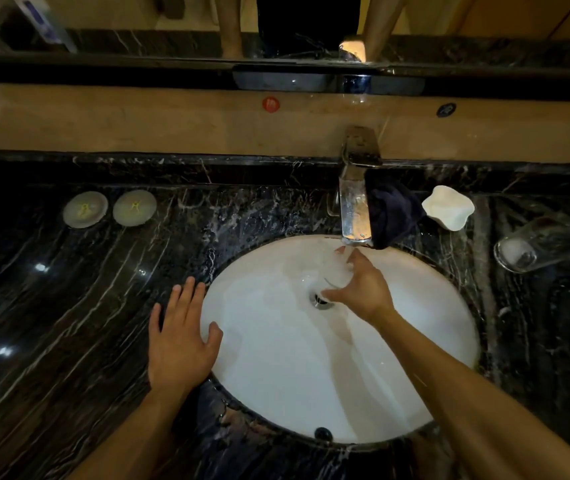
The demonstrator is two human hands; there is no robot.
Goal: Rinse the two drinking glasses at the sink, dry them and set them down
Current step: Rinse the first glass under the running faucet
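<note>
My right hand point(363, 289) grips a clear drinking glass point(332, 271) over the white sink point(276, 375), just under the chrome faucet point(355, 216). Water runs from the spout onto the glass. The glass is blurred and hard to make out against the basin. A second clear glass point(538, 244) lies on its side on the black marble counter point(69, 306), to the right of the sink. My left hand point(181, 337) rests flat on the counter at the sink's left rim, fingers spread, holding nothing.
A dark cloth point(394, 213) hangs beside the faucet, with a white soap dish point(449, 207) to its right. Two round pale lids point(110, 208) lie at the back left of the counter. A mirror and ledge run along the back.
</note>
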